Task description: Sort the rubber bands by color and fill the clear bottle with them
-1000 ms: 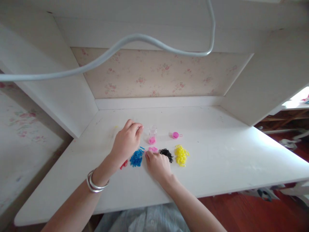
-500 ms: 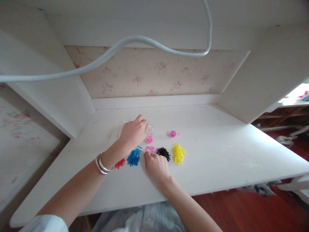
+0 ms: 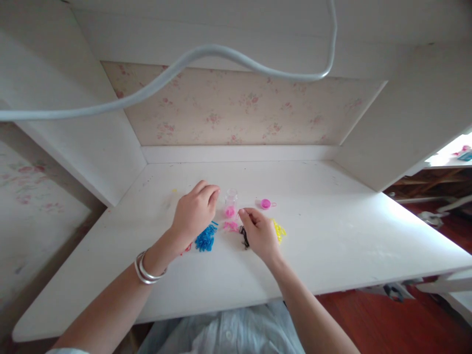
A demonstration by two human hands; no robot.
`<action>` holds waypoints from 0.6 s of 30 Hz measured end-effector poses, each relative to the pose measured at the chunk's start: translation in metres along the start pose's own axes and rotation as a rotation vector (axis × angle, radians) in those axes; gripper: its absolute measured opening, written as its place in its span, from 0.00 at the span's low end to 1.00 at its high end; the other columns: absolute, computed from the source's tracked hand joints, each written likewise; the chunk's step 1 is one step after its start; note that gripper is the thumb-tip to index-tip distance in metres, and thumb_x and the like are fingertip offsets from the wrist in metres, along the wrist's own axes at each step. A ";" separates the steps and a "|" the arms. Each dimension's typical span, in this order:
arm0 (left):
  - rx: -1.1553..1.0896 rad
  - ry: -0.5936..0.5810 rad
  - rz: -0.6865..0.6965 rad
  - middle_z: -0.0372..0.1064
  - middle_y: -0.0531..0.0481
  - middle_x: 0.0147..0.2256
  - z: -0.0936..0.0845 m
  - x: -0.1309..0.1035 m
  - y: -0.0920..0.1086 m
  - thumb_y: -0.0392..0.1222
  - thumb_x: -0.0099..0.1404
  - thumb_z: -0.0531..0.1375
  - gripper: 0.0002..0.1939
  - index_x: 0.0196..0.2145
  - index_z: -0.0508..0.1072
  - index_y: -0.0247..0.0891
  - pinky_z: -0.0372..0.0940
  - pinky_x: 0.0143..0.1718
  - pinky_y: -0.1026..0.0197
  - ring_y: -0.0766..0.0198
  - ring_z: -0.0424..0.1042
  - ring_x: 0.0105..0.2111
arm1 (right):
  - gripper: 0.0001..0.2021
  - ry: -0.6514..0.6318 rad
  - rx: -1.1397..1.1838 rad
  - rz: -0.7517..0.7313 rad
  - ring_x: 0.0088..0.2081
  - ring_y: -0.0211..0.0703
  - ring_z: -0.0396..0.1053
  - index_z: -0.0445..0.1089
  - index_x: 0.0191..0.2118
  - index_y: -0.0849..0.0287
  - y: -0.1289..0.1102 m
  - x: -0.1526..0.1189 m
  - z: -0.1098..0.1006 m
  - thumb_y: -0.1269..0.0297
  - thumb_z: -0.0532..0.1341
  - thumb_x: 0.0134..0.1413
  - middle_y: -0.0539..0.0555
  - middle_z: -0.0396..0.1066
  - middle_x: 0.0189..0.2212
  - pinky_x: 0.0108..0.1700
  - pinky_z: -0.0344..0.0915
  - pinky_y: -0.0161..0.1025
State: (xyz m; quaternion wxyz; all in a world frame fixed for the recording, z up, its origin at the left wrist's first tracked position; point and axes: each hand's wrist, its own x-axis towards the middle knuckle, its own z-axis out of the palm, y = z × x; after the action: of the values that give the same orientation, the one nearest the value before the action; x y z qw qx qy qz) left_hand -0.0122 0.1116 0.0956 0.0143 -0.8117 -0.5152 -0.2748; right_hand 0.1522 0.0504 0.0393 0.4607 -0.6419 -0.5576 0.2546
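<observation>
My left hand (image 3: 196,209), with silver bangles on its wrist, hovers just left of a small clear jar (image 3: 231,196). Its fingers are curled in and their tips hidden, so anything between them cannot be made out. Several pink bands lie in the bottom of the upright jar. My right hand (image 3: 261,230) is closed in a pinch right of the jar, with a bit of a pink rubber band (image 3: 238,215) at its fingertips. Below the jar sits a small pile of pink bands (image 3: 231,226). The right hand partly covers the black bands (image 3: 244,238) and yellow bands (image 3: 279,231).
A blue pile of bands (image 3: 205,238) lies below my left hand, with red bands (image 3: 187,248) partly hidden beside it. A pink lid (image 3: 265,203) rests right of the jar. Overhead, a white cable (image 3: 210,50) crosses the view. White side panels flank the white desk (image 3: 332,226).
My right hand has lifted from the pink pile and moved right and up beside the jar, in a pinch. My left hand has drawn back left from the jar's rim.
</observation>
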 end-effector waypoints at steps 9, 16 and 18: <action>0.001 -0.247 -0.067 0.69 0.51 0.38 0.023 -0.045 -0.005 0.44 0.70 0.46 0.15 0.38 0.72 0.44 0.62 0.36 0.64 0.66 0.71 0.35 | 0.23 0.085 0.127 -0.023 0.19 0.32 0.49 0.73 0.35 0.60 -0.024 0.050 -0.013 0.43 0.53 0.54 0.44 0.54 0.17 0.20 0.45 0.30; 0.087 -0.456 -0.035 0.68 0.47 0.39 0.043 -0.054 -0.005 0.45 0.70 0.45 0.17 0.39 0.73 0.41 0.64 0.34 0.62 0.63 0.73 0.35 | 0.24 0.075 0.077 -0.051 0.20 0.32 0.49 0.73 0.35 0.59 -0.026 0.064 -0.001 0.42 0.53 0.53 0.44 0.54 0.17 0.21 0.46 0.30; 0.095 -0.456 -0.025 0.68 0.47 0.39 0.046 -0.056 -0.007 0.44 0.70 0.46 0.17 0.38 0.73 0.41 0.64 0.33 0.61 0.62 0.73 0.33 | 0.24 0.069 0.049 -0.053 0.20 0.33 0.50 0.74 0.35 0.59 -0.024 0.064 0.002 0.42 0.52 0.54 0.44 0.54 0.17 0.21 0.46 0.30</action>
State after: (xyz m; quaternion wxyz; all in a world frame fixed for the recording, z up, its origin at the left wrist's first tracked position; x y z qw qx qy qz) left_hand -0.0164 0.0823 0.0291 -0.0679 -0.8447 -0.5275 -0.0601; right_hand 0.1545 0.1106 0.0717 0.5018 -0.6239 -0.5517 0.2335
